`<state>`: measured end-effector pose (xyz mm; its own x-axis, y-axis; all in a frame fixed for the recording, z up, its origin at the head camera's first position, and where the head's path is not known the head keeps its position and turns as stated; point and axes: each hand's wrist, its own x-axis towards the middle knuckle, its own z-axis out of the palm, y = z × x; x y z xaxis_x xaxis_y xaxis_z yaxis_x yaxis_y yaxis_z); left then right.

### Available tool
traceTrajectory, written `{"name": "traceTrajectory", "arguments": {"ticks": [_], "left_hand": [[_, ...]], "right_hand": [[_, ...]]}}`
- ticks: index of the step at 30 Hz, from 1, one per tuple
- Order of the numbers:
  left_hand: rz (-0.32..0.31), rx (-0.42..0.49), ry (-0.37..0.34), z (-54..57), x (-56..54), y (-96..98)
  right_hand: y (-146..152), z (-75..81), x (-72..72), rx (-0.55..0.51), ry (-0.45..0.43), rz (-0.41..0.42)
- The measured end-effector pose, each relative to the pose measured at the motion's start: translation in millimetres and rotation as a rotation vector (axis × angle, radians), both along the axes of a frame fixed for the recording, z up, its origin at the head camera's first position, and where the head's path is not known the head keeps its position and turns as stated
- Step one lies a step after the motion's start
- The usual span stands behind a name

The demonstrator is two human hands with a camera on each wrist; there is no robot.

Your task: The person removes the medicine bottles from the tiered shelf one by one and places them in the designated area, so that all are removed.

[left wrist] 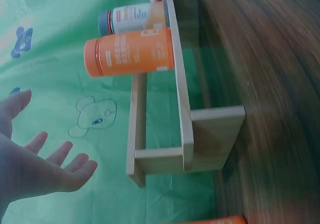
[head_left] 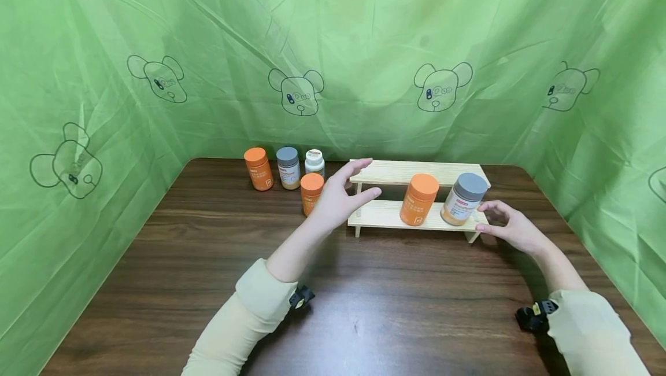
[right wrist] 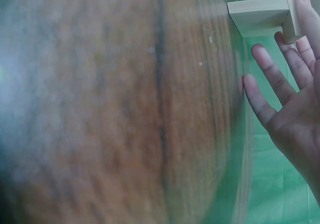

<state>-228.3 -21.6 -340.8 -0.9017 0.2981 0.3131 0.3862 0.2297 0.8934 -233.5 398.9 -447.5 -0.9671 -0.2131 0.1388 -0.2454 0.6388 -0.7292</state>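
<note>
A two-tier wooden rack (head_left: 382, 214) stands on the table toward the back. On its lower step are an orange supplement bottle (head_left: 418, 202) and, to the right, a grey-capped bottle (head_left: 462, 201) with a pale label. My left hand (head_left: 338, 196) hovers by the rack's left end, thumb and fingers spread and holding nothing. In the left wrist view, that hand (left wrist: 42, 166) is apart from the rack. At the lower step's right end is my right hand (head_left: 512, 228), its fingers extended around the corner. Whether its thumb touches the wood, I cannot tell.
Left of the rack stand an orange bottle (head_left: 258, 169), a grey-capped bottle (head_left: 288, 168), a small white-capped bottle (head_left: 314, 162) and another orange bottle (head_left: 311, 191), partly behind my left hand. Green cloth (head_left: 359, 75) with bear-head drawings encloses the dark wooden table (head_left: 364, 306).
</note>
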Motion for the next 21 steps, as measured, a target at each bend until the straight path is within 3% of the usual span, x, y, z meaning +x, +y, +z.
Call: {"name": "traceTrajectory", "arguments": {"ticks": [8, 13, 21], "left_hand": [[-0.066, -0.005, -0.031, -7.3, -3.4, 23.9], [-0.107, -0.001, 0.007, -15.1, -5.7, 39.6], [-0.203, -0.022, 0.054, -20.8, -18.5, 61.4]], "right_hand": [[-3, 0.0, 0.8, -0.019, -0.008, 0.013], [-3, -0.1, 0.8, -0.024, -0.01, 0.013], [2, -3.0, -1.4, -0.039, 0.004, 0.023]]}}
